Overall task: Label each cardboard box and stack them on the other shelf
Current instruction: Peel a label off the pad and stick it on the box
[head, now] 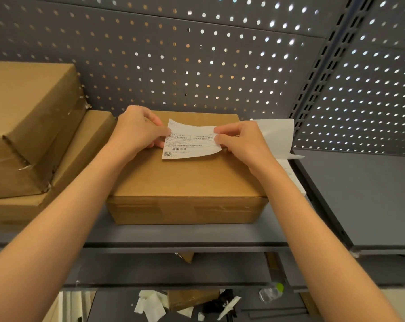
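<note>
A white printed label (192,141) curls above a flat brown cardboard box (187,177).

Matt cardboard box (187,180), paper label (191,141) (printed), perforated metal backboard (197,54)

- Grey perforated back panel (197,54) behind the grip, light showing through its holes, brightest to the right
- Slotted upright (322,66) right of the grip
- Grey shelf board (185,235) below the grip
- Adjoining grey shelf (364,194) to the right
- Paper scraps (150,305) on a lower level, far below
</note>
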`<state>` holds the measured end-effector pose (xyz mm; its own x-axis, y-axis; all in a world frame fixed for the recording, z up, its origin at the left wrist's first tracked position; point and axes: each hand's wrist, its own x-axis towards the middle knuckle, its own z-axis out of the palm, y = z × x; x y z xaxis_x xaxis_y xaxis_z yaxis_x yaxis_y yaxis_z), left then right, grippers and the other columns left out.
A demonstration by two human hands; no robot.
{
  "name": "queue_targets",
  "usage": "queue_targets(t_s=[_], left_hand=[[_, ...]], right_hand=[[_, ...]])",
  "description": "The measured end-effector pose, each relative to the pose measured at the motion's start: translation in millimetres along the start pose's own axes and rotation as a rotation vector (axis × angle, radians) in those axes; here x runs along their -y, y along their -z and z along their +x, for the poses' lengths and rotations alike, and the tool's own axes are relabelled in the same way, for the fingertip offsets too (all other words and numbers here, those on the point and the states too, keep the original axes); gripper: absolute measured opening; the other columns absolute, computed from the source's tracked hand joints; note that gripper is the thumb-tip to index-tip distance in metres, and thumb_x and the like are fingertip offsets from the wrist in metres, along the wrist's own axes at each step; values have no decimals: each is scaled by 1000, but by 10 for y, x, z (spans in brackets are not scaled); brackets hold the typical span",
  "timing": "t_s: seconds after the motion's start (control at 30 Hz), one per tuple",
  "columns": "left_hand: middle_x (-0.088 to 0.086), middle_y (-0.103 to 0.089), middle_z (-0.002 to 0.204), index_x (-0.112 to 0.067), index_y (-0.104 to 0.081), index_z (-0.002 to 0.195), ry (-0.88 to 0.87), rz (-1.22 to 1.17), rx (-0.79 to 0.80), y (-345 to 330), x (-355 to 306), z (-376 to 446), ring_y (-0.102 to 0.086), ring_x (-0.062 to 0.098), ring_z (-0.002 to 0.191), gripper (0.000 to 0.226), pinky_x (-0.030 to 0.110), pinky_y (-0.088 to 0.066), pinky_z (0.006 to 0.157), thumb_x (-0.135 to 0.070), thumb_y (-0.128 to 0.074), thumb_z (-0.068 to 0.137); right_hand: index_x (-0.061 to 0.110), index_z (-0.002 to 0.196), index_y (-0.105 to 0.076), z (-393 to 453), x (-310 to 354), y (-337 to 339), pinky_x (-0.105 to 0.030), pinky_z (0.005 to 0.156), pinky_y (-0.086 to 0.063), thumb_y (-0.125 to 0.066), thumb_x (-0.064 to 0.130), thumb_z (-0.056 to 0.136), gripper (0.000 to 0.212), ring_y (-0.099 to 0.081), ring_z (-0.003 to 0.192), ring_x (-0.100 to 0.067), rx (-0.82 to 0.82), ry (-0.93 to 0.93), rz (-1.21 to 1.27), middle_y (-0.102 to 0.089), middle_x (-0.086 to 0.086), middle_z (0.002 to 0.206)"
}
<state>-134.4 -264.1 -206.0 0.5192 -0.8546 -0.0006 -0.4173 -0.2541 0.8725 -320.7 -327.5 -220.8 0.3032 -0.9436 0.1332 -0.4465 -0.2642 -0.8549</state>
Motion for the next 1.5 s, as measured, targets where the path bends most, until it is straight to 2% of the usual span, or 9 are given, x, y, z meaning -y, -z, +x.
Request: queue_targets(t_s=[0.17,0.33,0.57,0.93,1.03,1.2,1.33,1.43,1.5], left_hand=[[3,-66,63,-16,-56,67,-35,147,-6,-16,-18,14,-56,-1,37,20,22,-41,52,-15,-73,78],[6,-70,68,-15,-58,64,-65,271,27,2,-67,46,-57,9,51,21,21,-48,63,-15,-69,81],[7,-71,71,-13,-60,64,-46,313,66,15,-87,71,-57,13,55,19,29,-53,73,-15,-69,80],[8,-70,65,-7,-68,74,-28,364,104,27,-82,98,-57,12,51,11,20,-44,52,-17,-70,79],[7,-69,64,-6,-68,76,-53,418,100,25,-80,110,-58,11,52,15,20,-45,55,-20,-71,79],[8,-66,74,-8,-62,86,-106,683,46,49,-43,116,-64,25,76,34,28,-44,61,-40,-69,77],[11,-62,95,-6,-62,96,-392,706,-33,12,-7,66,-57,29,88,25,37,-43,72,-29,-50,93],[13,-59,109,-7,-60,115,-644,667,105,-54,13,20,-52,31,102,30,45,-42,88,-19,-37,98],[14,-61,115,-7,-57,120,-671,634,230,-92,28,-37,-54,31,106,31,43,-41,92,-14,-35,98]], right_hand=[[7,101,-72,1,50,6,-34,86,-49,-63,6,81,22,-55,85,-15,28,-4,-92,-70,-4,103],[-9,94,-69,-12,99,2,-32,69,-43,-60,2,82,19,-45,72,-18,55,9,-164,-65,-29,100],[-4,92,-72,20,147,23,-37,78,-51,-60,1,83,15,-54,79,-18,90,-30,-212,-70,-19,98],[-6,89,-72,105,174,26,-43,84,-52,-60,-1,79,16,-56,78,-21,165,-47,-284,-70,-20,93],[-11,94,-68,120,176,29,-38,74,-51,-56,0,81,21,-49,71,-18,174,-34,-334,-61,-16,75],[-6,72,-59,133,129,7,-28,63,-33,-51,10,87,24,-38,66,-18,159,-14,-390,-43,-14,67],[1,66,-45,37,202,-101,-32,59,-30,-40,13,95,32,-32,60,-20,-16,202,-401,-38,-12,60],[-3,98,-61,-64,305,-223,-37,88,-36,-32,17,101,35,-52,100,-24,123,360,-446,-62,-13,104],[-4,121,-54,-115,344,-288,-32,101,-27,-27,17,103,39,-42,122,-27,250,395,-481,-52,-18,130]])
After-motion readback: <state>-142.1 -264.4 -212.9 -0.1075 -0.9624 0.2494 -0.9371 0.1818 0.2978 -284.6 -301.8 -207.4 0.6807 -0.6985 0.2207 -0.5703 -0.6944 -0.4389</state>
